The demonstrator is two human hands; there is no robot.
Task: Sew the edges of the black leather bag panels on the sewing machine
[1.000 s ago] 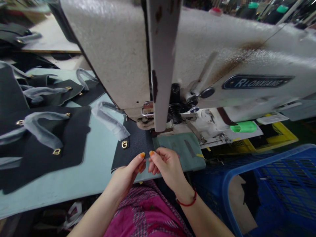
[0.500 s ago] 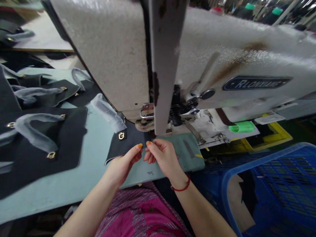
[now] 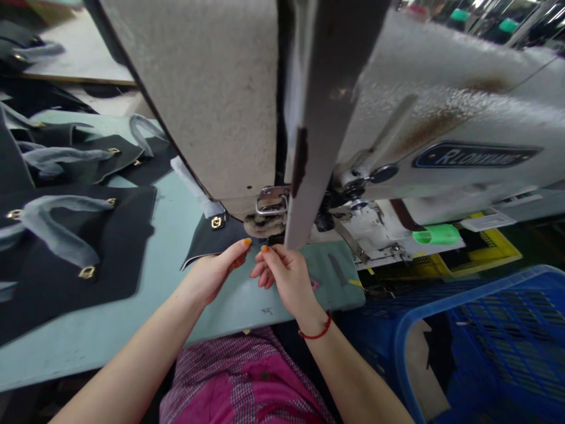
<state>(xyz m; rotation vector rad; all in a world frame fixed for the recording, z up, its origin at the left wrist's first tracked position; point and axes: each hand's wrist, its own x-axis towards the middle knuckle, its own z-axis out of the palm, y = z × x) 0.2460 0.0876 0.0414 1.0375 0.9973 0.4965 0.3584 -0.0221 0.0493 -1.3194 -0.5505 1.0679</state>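
Fingers (image 3: pixel 238 252) of the left hand (image 3: pixel 216 271) are pinched together on the near edge of a black panel (image 3: pixel 207 240), thumb on top and the others curled below. Just to their right, the right hand (image 3: pixel 286 277) has thumb and forefinger drawn close together by the same edge; whether they grip it, I cannot tell. The panel lies over the pale green desk (image 3: pixel 233 309), its right part running in beneath the head of the sewing machine (image 3: pixel 207 106). Its near-left edge bows and shows a pale rim, so it seems to be thin leather or something like it: light to move, bendable, with enough body to hold a curve. The grained face should give bare fingertips fair purchase, and a pinch along the plain near edge looks the safest hold. Farther in, a gold fitting (image 3: pixel 216 222) sits on the panel; it looks hard and polished, probably easy to scratch, so best not gripped. Just beyond, a strap in cloudy wrapping (image 3: pixel 192 181) would likely be slick, a poor place to pull from. Off to the left, more black sheets (image 3: pixel 123 253) lie overlapping, looking just as pliable.
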